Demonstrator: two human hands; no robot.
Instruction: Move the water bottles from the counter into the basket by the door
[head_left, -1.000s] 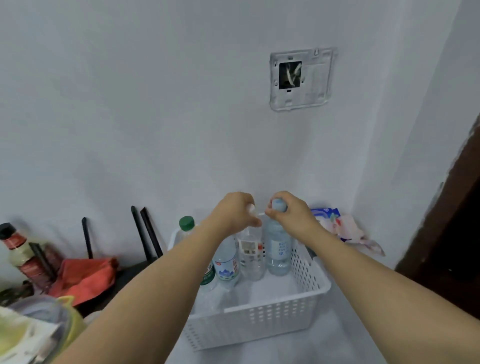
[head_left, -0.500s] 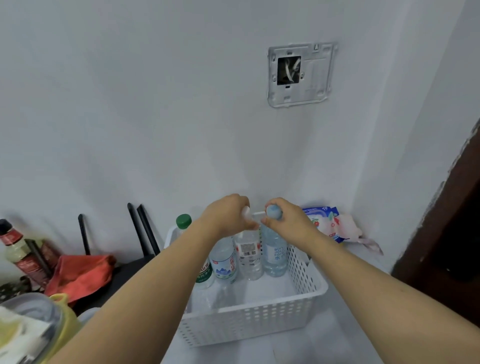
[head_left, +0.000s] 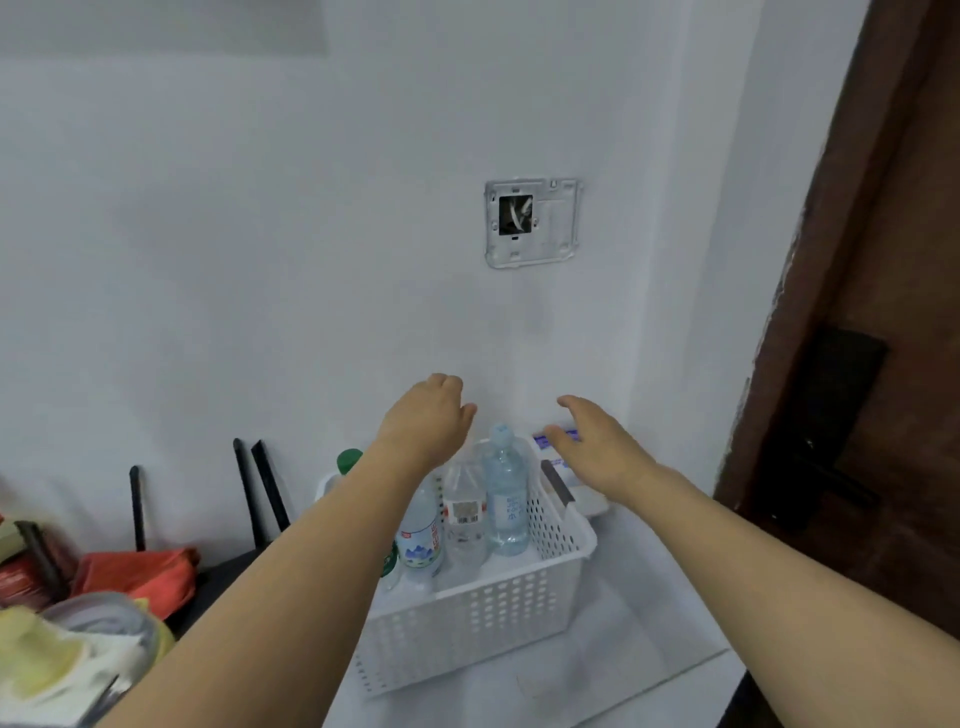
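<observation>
A white perforated basket (head_left: 483, 618) stands on the pale counter against the wall. Several water bottles stand upright along its back: a blue-capped bottle (head_left: 505, 499) at the right, a clear bottle (head_left: 464, 519) beside it, a blue-labelled bottle (head_left: 422, 535) partly behind my left arm, and a green-capped bottle (head_left: 349, 461) mostly hidden. My left hand (head_left: 428, 421) hovers above the bottles, fingers loosely curled and holding nothing. My right hand (head_left: 597, 447) is lifted to the right of the blue cap with fingers apart, empty.
A dark wooden door (head_left: 872, 312) is at the right. A blue and white packet (head_left: 558, 441) lies behind the basket. A red cloth (head_left: 140, 571), black rods (head_left: 262, 493) against the wall and kitchen clutter fill the left. An open wall box (head_left: 531, 222) is above.
Both hands have let go of the bottle tops and risen apart, the right one moving rightward. The camera has tilted up, showing more wall and door.
</observation>
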